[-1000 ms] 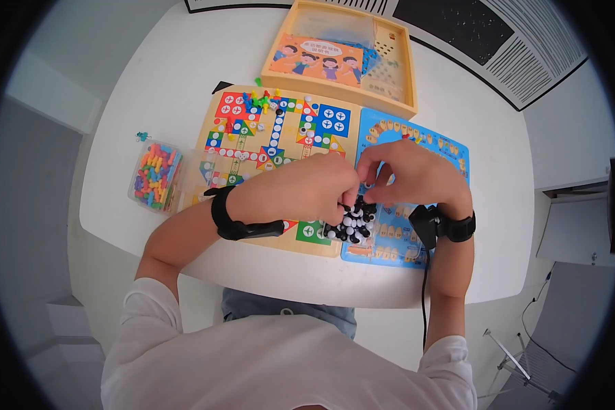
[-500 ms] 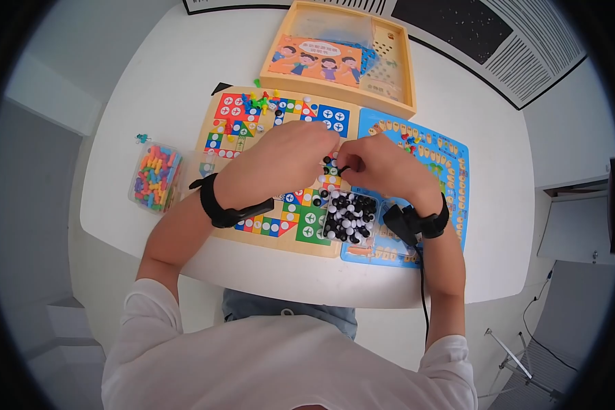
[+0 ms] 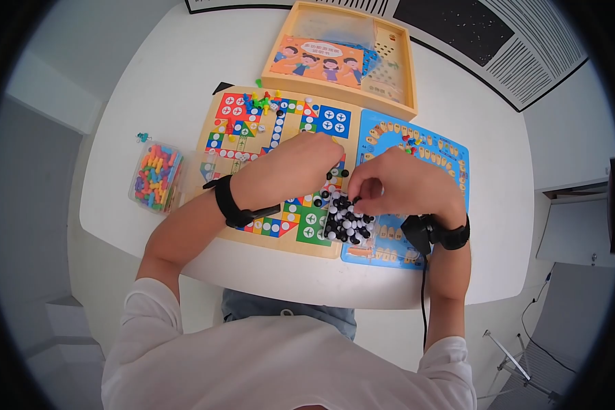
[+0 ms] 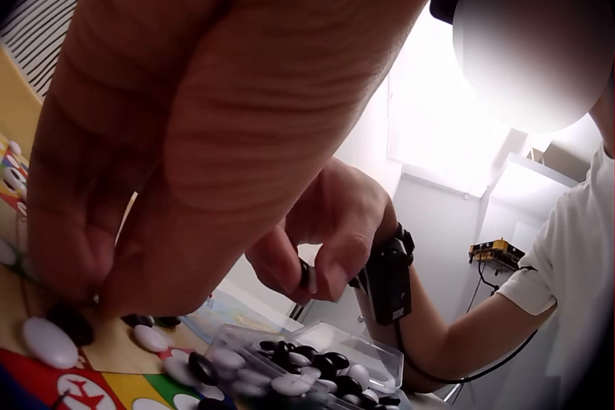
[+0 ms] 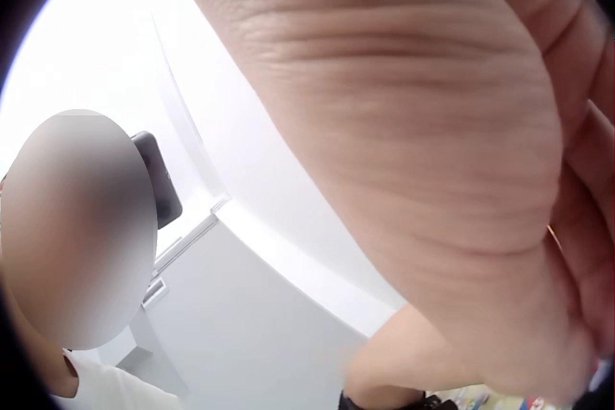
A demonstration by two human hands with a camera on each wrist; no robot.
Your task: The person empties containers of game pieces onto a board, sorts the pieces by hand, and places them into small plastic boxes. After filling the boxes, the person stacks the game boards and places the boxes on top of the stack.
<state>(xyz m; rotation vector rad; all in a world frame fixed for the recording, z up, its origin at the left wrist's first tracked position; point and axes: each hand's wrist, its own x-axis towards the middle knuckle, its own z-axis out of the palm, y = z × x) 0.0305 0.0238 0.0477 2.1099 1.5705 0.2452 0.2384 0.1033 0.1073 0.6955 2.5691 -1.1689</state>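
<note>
Over the board my left hand (image 3: 306, 158) points down with bent fingers. Its fingertips meet right at a black stone (image 4: 72, 323), beside a white stone (image 4: 50, 341); I cannot tell whether they grip it. My right hand (image 3: 406, 181) pinches a small dark stone (image 4: 306, 276) between thumb and finger, above the clear plastic box (image 4: 227, 337). Heaped in that box are black and white stones (image 3: 349, 222). A few more stones lie on the colourful game board (image 3: 312, 234) between hand and box. In the right wrist view the palm hides the fingertips.
A blue number board (image 3: 389, 246) lies under the box's right side. Behind is a wooden tray (image 3: 335, 96) with an orange booklet (image 3: 316, 60). To the left stands a clear box of coloured pegs (image 3: 156, 179). Small pawns (image 3: 260, 102) cluster at the board's far side.
Both hands went from the stone box up to the board, uncovering the box. My right hand then came back over the box with a dark stone, while my left stayed at the board.
</note>
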